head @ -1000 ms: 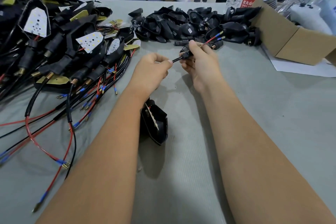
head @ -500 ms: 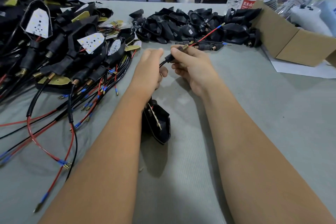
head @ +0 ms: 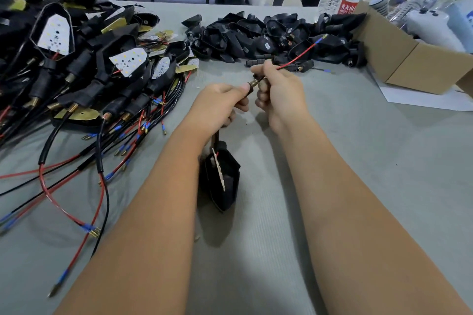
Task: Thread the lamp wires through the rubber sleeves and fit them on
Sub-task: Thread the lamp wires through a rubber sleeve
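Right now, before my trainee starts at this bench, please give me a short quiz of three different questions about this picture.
1. True or false: the red wire runs out beyond the right hand.
2. What hangs below the left hand? A) a water bottle B) a black lamp housing C) a cardboard box
3. Fill in: the left-hand pile holds lamps with white ____ boards.

Key: 1 true; 2 B; 3 LED

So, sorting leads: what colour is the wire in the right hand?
Red wire with a blue-sleeved tip, clearest in the head view.
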Motion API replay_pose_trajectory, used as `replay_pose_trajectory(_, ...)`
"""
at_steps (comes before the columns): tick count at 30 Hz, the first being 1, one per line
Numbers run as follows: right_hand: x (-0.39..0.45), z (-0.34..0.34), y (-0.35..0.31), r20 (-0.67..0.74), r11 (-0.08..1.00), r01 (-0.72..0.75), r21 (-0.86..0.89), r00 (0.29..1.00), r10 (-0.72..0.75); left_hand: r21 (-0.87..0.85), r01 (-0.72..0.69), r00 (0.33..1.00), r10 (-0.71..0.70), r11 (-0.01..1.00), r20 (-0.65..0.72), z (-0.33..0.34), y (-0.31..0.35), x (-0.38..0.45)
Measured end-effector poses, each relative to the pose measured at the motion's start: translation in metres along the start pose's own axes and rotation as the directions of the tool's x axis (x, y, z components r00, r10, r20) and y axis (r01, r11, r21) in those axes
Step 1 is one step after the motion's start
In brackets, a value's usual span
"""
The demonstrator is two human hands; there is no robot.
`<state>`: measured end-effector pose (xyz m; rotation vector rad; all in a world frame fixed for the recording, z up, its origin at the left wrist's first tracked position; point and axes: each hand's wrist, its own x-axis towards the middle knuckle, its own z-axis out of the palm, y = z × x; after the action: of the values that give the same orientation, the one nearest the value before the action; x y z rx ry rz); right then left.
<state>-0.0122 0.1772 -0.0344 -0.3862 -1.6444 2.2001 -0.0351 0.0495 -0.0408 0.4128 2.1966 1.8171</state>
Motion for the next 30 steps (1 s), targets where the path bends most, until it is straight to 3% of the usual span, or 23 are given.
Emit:
replay_pose_trajectory(8,0.006,-0.007,-0.004,-0.096,0.922,0.051,0.384,0.995,-0.015,-0.09,0.12,0.987,-0.109,0.989,0.122,-0.013,0.015,-0.008)
replay_pose_trajectory(14,0.007,-0.01,-0.008,-0.192,0.849,0.105,0.519,0.981,-0.004,-0.199,0.219,0.967,-0.186,0.955,0.173,-0.02,0.018,-0.016)
replay_pose_trajectory(17,0.004,-0.006,-0.009,-0.129,0.843,0.005,0.538,0.989,0.076,-0.205,0.225,0.97,-0.199,0.952,0.141,-0.018,0.018,-0.014)
replay_pose_trajectory(18,0.002,-0.005,-0.01,-0.069,0.869,-0.073,0.489,0.99,0.122,-0.196,0.215,0.974,-0.195,0.957,0.119,-0.017,0.017,-0.013)
replay_pose_trajectory(20,-0.002,-0.005,-0.011,0.103,0.96,-0.2,0.196,0.978,0.183,-0.2,0.207,0.978,-0.193,0.958,0.084,-0.016,0.015,-0.012)
replay_pose_trajectory(23,-0.013,0.001,-0.012,0.371,0.974,-0.137,-0.181,0.908,0.197,-0.197,0.173,0.981,-0.187,0.965,-0.058,-0.013,0.012,-0.007)
replay_pose_trajectory(26,-0.019,0.007,-0.011,0.476,0.951,-0.064,-0.302,0.855,0.209,-0.106,0.076,0.947,-0.105,0.991,-0.303,-0.012,0.008,0.002)
replay_pose_trajectory(30,-0.019,0.005,-0.011,0.522,0.958,-0.078,-0.277,0.824,0.219,-0.162,0.032,0.915,-0.094,0.986,-0.392,-0.011,0.006,0.007)
